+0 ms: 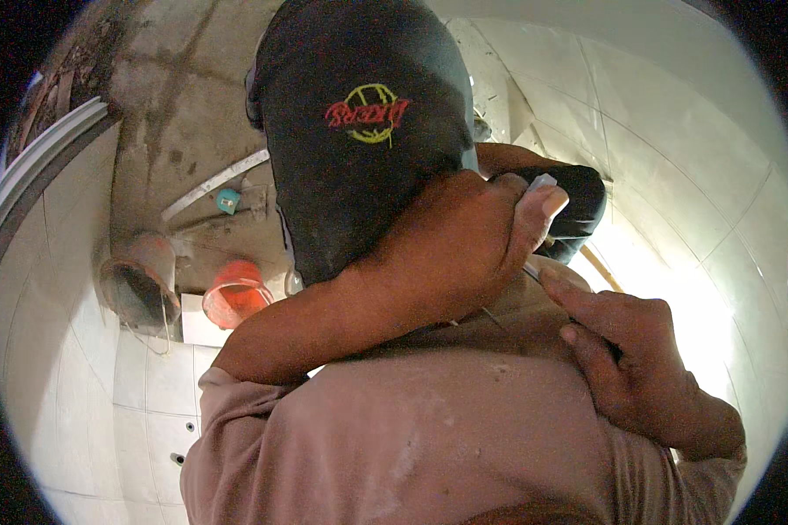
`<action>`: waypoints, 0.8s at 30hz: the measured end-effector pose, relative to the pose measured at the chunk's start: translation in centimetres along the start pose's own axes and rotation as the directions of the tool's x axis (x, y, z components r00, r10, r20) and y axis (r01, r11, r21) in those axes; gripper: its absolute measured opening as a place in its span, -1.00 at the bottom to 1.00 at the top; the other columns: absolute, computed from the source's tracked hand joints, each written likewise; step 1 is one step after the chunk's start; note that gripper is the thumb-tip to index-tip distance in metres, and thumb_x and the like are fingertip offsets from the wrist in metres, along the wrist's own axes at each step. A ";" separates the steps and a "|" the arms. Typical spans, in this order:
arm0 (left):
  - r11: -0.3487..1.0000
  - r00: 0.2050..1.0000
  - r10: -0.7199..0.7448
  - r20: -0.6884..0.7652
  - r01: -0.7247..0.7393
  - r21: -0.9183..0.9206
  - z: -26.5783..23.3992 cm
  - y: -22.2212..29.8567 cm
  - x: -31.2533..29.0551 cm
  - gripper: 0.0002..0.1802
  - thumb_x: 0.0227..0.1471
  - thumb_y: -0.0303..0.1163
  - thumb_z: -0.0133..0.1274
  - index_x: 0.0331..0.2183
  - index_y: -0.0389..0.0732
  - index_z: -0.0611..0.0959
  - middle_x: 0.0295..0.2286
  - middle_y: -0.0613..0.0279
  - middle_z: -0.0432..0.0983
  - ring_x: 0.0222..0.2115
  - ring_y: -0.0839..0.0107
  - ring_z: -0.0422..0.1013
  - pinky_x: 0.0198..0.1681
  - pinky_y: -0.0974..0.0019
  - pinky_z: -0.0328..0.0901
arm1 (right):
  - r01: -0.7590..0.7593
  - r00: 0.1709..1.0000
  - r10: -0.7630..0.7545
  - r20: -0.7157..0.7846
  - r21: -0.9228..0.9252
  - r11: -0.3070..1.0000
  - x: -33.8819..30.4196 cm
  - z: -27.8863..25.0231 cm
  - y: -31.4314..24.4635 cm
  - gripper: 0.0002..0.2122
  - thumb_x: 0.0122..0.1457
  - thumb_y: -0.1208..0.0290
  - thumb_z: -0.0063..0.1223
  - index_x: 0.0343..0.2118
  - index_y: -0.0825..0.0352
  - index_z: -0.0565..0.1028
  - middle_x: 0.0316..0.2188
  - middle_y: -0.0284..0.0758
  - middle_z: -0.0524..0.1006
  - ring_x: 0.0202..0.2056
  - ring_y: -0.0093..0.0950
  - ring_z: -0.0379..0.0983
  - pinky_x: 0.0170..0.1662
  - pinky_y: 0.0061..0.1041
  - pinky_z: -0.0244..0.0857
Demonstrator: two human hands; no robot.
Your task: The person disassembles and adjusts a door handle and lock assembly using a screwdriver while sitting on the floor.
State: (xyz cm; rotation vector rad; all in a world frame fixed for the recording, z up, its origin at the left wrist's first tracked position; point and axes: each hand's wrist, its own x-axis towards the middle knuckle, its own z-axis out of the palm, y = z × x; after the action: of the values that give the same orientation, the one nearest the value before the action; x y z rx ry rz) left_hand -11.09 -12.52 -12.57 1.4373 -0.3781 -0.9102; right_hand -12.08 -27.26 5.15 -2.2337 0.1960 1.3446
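Note:
My left forearm crosses my chest from the left. At its end my left hand (532, 219) is closed, with a small whitish, see-through piece (543, 182) showing beside the thumb; its kind I cannot make out. Lower and to the right, my right hand (626, 337) is closed around a thin metal rod (532, 273), whose upper end points up at the left hand. What the rod meets is hidden behind the left hand. Beyond the left forearm is my knee in dark cloth (368, 192) with a printed red and yellow emblem.
On the left stand a grey, dirty bucket (140, 280) and an orange-red bucket (236, 293). A small turquoise roll-like object (228, 201) lies beside a pale strip (214, 185) on the stained floor. Pale tiled walls (674, 157) rise close on the right, with bright light low down.

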 end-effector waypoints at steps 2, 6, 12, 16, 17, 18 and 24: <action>0.996 0.993 0.073 -0.088 -0.076 -0.040 0.9 0.3 -0.3 -0.38 0.39 -0.04 -0.33 -0.31 -0.36 0.64 -0.47 -0.25 0.54 -0.42 -0.22 0.49 -0.29 -0.06 0.38 | -0.105 0.991 0.108 0.081 -0.033 0.994 0.7 -1.5 -2.7 -0.56 0.13 0.63 0.09 0.13 0.44 0.46 -0.44 -0.01 0.55 -0.50 -0.15 0.49 -0.40 -0.32 0.37; 0.992 0.992 0.069 -0.101 -0.079 -0.098 0.3 0.8 -0.1 -0.35 0.41 -0.08 -0.36 -0.45 -0.41 0.56 -0.56 -0.24 0.49 -0.50 -0.23 0.43 -0.33 -0.08 0.35 | 0.015 1.000 -0.015 -0.009 -0.073 0.997 -0.8 -1.5 -1.1 -0.55 0.17 0.48 0.11 0.14 0.43 0.43 -0.51 -0.14 0.48 -0.52 -0.30 0.42 -0.40 -0.37 0.30; 0.961 0.921 0.262 -0.290 -0.277 -0.011 1.3 -1.6 -0.6 -0.29 0.42 0.04 -0.40 -0.52 -0.36 0.47 -0.69 -0.08 0.24 -0.66 0.11 0.19 -0.47 -0.03 0.19 | -0.054 0.949 0.118 -0.292 0.218 0.975 -3.4 -1.7 -1.6 -0.71 0.12 0.40 0.11 -0.09 0.34 0.46 -0.30 -0.36 0.51 -0.36 -0.68 0.37 -0.32 -0.66 0.26; 0.970 0.933 0.090 -0.349 -0.161 -0.181 2.2 -2.0 0.5 -0.29 0.40 0.14 -0.33 -0.47 -0.28 0.55 -0.58 0.16 0.33 -0.54 0.38 0.23 -0.42 0.22 0.23 | 0.233 0.676 -0.159 -0.719 0.004 0.972 -3.6 1.3 -0.7 -0.77 0.14 0.56 0.19 -0.15 0.33 0.46 -0.28 -0.29 0.52 -0.29 -0.63 0.44 -0.21 -0.61 0.41; 0.928 0.940 -0.073 -0.333 -0.058 -0.367 2.0 -2.5 0.3 -0.30 0.39 0.16 -0.31 -0.38 -0.30 0.57 -0.51 0.21 0.37 -0.49 0.43 0.25 -0.36 0.27 0.24 | 0.353 0.614 -0.282 -0.737 -0.063 0.933 -2.8 1.7 0.4 -0.78 0.14 0.58 0.21 -0.16 0.34 0.46 -0.28 -0.28 0.52 -0.27 -0.61 0.45 -0.19 -0.60 0.42; 0.836 0.926 -0.237 -0.295 0.039 -0.548 2.1 -2.6 1.3 -0.30 0.38 0.18 -0.29 -0.29 -0.32 0.59 -0.44 0.25 0.40 -0.43 0.47 0.27 -0.30 0.32 0.26 | 0.447 0.533 -0.379 -0.756 -0.129 0.885 -2.0 2.5 1.8 -0.78 0.14 0.60 0.23 -0.17 0.35 0.47 -0.28 -0.27 0.52 -0.25 -0.60 0.47 -0.16 -0.59 0.43; 0.924 0.881 -0.063 -0.470 -0.126 -0.361 2.9 -4.4 2.5 -0.36 0.39 0.09 -0.27 -0.11 -0.35 0.56 -0.24 0.11 0.50 -0.27 0.44 0.41 -0.15 0.33 0.34 | 0.579 0.247 -0.530 -0.811 -0.315 0.752 -1.0 4.1 4.6 -0.66 0.15 0.65 0.20 0.02 0.37 0.49 -0.23 -0.24 0.52 -0.18 -0.50 0.52 -0.07 -0.51 0.45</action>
State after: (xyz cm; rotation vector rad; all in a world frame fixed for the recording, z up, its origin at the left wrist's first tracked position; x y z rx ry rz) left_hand -12.96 -15.76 -16.98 1.2291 0.1433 -0.5344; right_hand -17.48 -29.28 2.81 -2.3669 -0.2306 -0.2997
